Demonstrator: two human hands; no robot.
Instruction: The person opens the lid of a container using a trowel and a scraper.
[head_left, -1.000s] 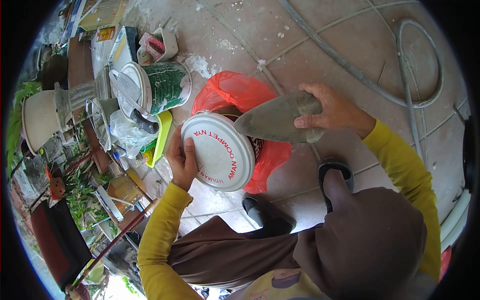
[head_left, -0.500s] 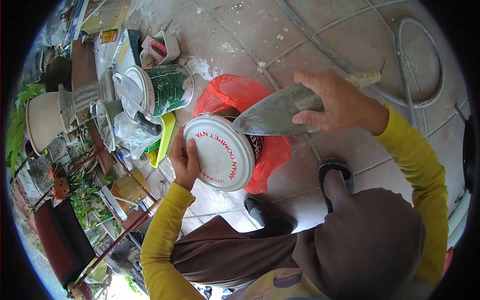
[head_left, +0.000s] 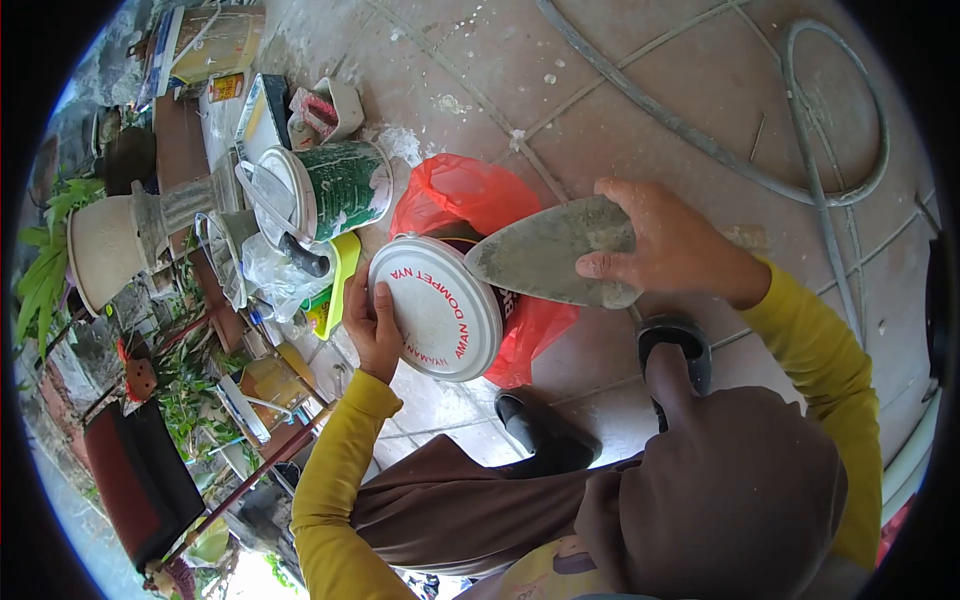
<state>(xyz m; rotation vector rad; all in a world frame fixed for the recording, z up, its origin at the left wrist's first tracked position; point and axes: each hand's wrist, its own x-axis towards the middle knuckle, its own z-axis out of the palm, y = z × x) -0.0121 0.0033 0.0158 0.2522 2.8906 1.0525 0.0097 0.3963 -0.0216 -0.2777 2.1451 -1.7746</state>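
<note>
A bucket with a white lid [head_left: 430, 320], printed in red letters, sits amid a red plastic bag [head_left: 470, 195]. My left hand [head_left: 374, 328] grips the lid's edge, its thumb lying on the top and the other fingers around the side. In my right hand [head_left: 670, 240] is a trowel [head_left: 560, 245], held by the broad end of its grey blade, with the thumb on the near face. The blade's pointed tip is right at the lid's rim, opposite my left hand. My right hand and wrist mostly cover the trowel's handle.
Beside the bucket stand a green paint can [head_left: 345, 190] with a putty knife [head_left: 275, 210] on its lid and a yellow-green tray [head_left: 345, 270]. A grey hose [head_left: 680, 125] curves over the tiled floor. A dark sandal [head_left: 690, 340] is close by.
The trowel has turned slightly, and more of its handle is now behind my right hand and wrist. Its tip stays at the lid's rim. My left hand keeps its hold.
</note>
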